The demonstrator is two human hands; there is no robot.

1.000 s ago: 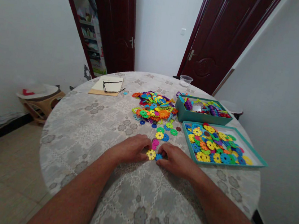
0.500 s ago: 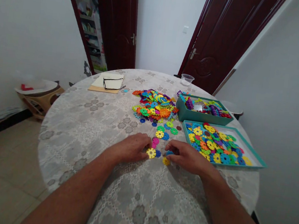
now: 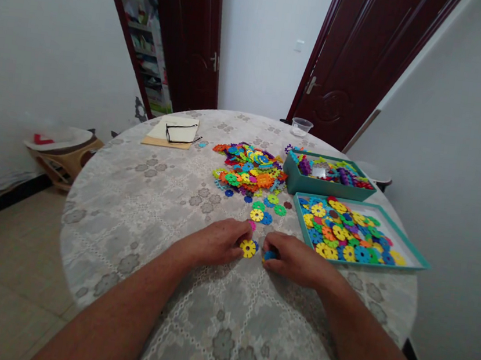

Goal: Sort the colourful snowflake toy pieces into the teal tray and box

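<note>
One pair of black glasses (image 3: 167,132) lies on a paper pad (image 3: 180,132) at the table's left. Nearer, the left hand (image 3: 221,243) pinches a yellow disc (image 3: 248,249) by its left edge, a dark blue disc (image 3: 257,245) showing at its right. Beyond them spreads a mixed pile (image 3: 250,169). Just right, the right hand (image 3: 294,259) grips a blue disc (image 3: 270,255) between thumb and curled fingers. Farther right sit a filled green box (image 3: 331,189) and a shallow tray (image 3: 396,234) of discs.
</note>
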